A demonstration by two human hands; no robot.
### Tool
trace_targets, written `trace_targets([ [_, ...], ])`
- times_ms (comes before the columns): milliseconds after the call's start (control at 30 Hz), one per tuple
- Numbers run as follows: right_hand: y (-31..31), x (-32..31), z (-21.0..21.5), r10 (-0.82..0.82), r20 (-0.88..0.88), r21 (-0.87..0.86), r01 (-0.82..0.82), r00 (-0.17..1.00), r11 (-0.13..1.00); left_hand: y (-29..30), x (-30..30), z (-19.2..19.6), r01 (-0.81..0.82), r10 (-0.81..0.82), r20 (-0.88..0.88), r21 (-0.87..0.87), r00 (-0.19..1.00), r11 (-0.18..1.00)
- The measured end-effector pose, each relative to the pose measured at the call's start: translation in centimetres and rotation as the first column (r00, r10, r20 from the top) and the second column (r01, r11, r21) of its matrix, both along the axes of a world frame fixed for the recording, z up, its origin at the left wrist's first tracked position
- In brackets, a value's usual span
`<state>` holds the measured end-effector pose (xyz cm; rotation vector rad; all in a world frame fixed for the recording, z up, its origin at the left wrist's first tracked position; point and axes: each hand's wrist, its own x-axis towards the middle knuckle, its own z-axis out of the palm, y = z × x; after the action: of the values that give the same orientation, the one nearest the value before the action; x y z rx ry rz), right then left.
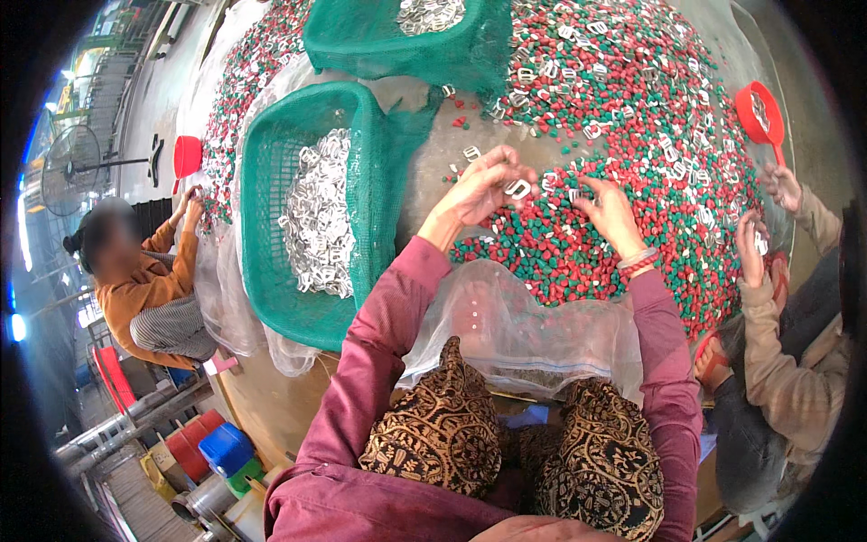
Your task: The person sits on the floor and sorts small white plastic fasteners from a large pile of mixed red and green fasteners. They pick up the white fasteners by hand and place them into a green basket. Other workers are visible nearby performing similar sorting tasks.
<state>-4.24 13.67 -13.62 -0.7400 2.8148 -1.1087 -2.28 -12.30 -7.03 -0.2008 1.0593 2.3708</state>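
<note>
My left hand (483, 191) is raised over the heap, its fingers closed on a small silver metal buckle (517, 189) with a slotted frame. To its right, my right hand (611, 217) reaches low over the heap, thumb and forefinger closing on another silver piece that looks like the same kind of buckle (575, 195). Under both hands spreads a heap of small red, green and white pebble-like pieces (551, 257), with more buckles scattered through it. Left of my left hand stands a green plastic basket (256, 194) lined with green netting, holding a pile of silver buckles (321, 221).
A second green basket (406, 56) with buckles stands beyond. Clear plastic sheeting (506, 307) edges the heap before my knees. At right, a co-worker's hands (751, 248) are near a red scoop (759, 113). Another person (149, 271) crouches at far left, by a red scoop (187, 156).
</note>
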Motion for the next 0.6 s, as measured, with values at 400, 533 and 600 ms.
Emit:
trace_targets([
  [400, 1.0, 5.1, 2.7, 0.055, 0.911, -0.365, 0.737, 0.409, 0.569, 4.8, -2.9, -7.2, -0.295, -0.563, -0.357, -0.934, 0.746, 0.201],
  [533, 3.8, 6.3, 4.7, 0.485, 0.765, -0.562, 0.806, 0.423, 0.185, 5.5, -2.0, -1.2, 0.112, -0.4, -0.151, -0.819, 0.904, 0.563],
  [600, 4.1, 6.4, 5.6, 0.627, 0.65, -0.603, 0.793, 0.429, 0.083, 4.3, -0.9, -2.6, -0.127, -0.455, -0.313, -0.91, 0.834, 0.394],
])
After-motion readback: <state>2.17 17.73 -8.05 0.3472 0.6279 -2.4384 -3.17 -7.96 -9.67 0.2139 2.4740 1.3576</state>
